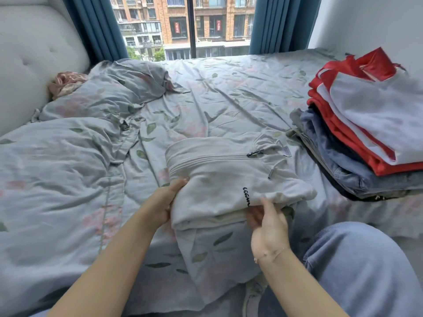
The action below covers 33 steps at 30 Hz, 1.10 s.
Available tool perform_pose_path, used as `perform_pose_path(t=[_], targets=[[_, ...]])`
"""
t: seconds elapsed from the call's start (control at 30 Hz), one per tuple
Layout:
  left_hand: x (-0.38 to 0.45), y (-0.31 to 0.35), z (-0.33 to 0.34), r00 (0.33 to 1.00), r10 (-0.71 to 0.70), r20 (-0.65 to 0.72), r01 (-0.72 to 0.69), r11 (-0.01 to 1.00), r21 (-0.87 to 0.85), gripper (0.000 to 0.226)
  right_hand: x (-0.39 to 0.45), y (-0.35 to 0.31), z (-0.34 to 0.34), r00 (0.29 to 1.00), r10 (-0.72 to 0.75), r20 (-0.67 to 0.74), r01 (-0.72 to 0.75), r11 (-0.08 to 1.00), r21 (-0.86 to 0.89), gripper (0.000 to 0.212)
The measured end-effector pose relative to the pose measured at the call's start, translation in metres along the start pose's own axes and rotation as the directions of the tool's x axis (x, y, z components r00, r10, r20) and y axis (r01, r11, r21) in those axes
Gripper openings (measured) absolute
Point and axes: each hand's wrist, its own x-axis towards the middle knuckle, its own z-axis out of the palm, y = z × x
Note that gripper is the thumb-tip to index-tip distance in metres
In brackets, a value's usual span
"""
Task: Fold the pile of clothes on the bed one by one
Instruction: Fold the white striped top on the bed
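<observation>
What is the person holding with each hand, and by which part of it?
Both hands hold the folded white hoodie. The left hand grips its near left edge; the right hand grips its near right edge, fingers tucked under the fold.

L hand (164, 203) gripping, R hand (267, 227) pinching

Two hands: the left hand (163, 203) and the right hand (267, 227), each with fingers curled on one folded white hoodie (229, 179). One stack of folded clothes (357, 133) lies right of the fingers. Beyond the fingers: one bed (229, 88), two pillows (109, 92), two blue curtains (96, 26), one window (183, 26), one headboard (34, 49).
</observation>
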Motion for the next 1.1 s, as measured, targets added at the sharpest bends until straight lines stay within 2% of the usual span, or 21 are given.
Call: perform_pose_path(t=[0.07,0.13,0.2,0.3,0.37,0.43,0.5,0.57,0.67,0.7,0.73,0.8,0.83,0.93,1.0,1.03,1.1], targets=[[0.001,0.002,0.003,1.0,-0.024,-0.01,0.024,0.999,-0.045,0.036,-0.033,0.023,-0.008,0.993,0.116,0.015,-0.114,0.988,-0.103,0.019],[-0.002,0.004,0.005,1.0,-0.017,0.012,0.018,0.995,-0.096,0.023,-0.053,0.038,-0.005,0.958,0.279,0.066,-0.266,0.95,-0.164,0.03],[-0.012,0.003,0.011,1.0,0.006,0.028,-0.003,0.992,-0.127,0.018,-0.061,0.042,0.0,0.915,0.375,0.15,-0.348,0.92,-0.178,0.046],[-0.037,-0.002,0.015,0.997,0.075,0.028,-0.07,0.989,-0.134,0.04,-0.051,0.033,0.013,0.924,0.294,0.244,-0.28,0.956,-0.091,0.071],[-0.051,-0.011,0.018,0.996,0.078,0.051,-0.07,0.987,-0.145,0.055,-0.028,0.023,0.02,0.945,0.253,0.208,-0.247,0.968,-0.052,0.095],[-0.064,-0.018,0.022,0.996,0.058,0.073,-0.045,0.984,-0.174,0.055,-0.009,0.014,0.023,0.945,0.277,0.176,-0.264,0.96,-0.093,0.106],[-0.072,-0.017,0.023,0.993,-0.01,0.122,0.036,0.977,-0.212,0.051,0.006,0.008,0.023,0.95,0.275,0.149,-0.251,0.954,-0.164,0.101],[-0.069,-0.01,0.011,0.959,-0.132,0.25,0.203,0.938,-0.281,0.058,0.018,0.003,0.027,0.964,0.216,0.153,-0.183,0.962,-0.203,0.096],[-0.055,0.0,-0.01,0.899,-0.18,0.399,0.365,0.812,-0.455,0.099,0.023,-0.005,0.039,0.962,0.182,0.202,-0.128,0.959,-0.254,0.098],[-0.052,0.004,-0.013,0.883,-0.175,0.436,0.395,0.777,-0.49,0.109,0.018,-0.012,0.044,0.956,0.189,0.225,-0.123,0.953,-0.277,0.086],[-0.047,0.006,-0.016,0.882,-0.162,0.442,0.395,0.765,-0.508,0.113,0.013,-0.021,0.049,0.943,0.21,0.259,-0.127,0.944,-0.303,0.065],[-0.037,0.013,-0.019,0.904,-0.112,0.412,0.343,0.764,-0.546,0.106,0.007,-0.041,0.055,0.898,0.265,0.351,-0.118,0.914,-0.388,0.024],[-0.035,0.017,-0.02,0.911,-0.067,0.406,0.309,0.762,-0.57,0.101,0.006,-0.053,0.058,0.865,0.293,0.408,-0.097,0.894,-0.437,0.021],[-0.036,0.036,-0.019,0.927,0.114,0.358,0.146,0.769,-0.623,0.079,0.001,-0.086,0.074,0.734,0.316,0.601,0.038,0.864,-0.501,0.034],[-0.04,0.049,-0.02,0.937,0.249,0.246,-0.062,0.81,-0.583,0.048,0.003,-0.102,0.092,0.659,0.295,0.692,0.139,0.856,-0.498,0.035],[-0.047,0.055,-0.02,0.921,0.338,0.192,-0.185,0.815,-0.548,0.042,0.005,-0.11,0.103,0.624,0.289,0.726,0.185,0.848,-0.497,0.035],[-0.061,0.061,-0.024,0.863,0.487,0.137,-0.378,0.8,-0.467,0.052,0.015,-0.117,0.125,0.554,0.312,0.772,0.242,0.826,-0.509,0.039]])
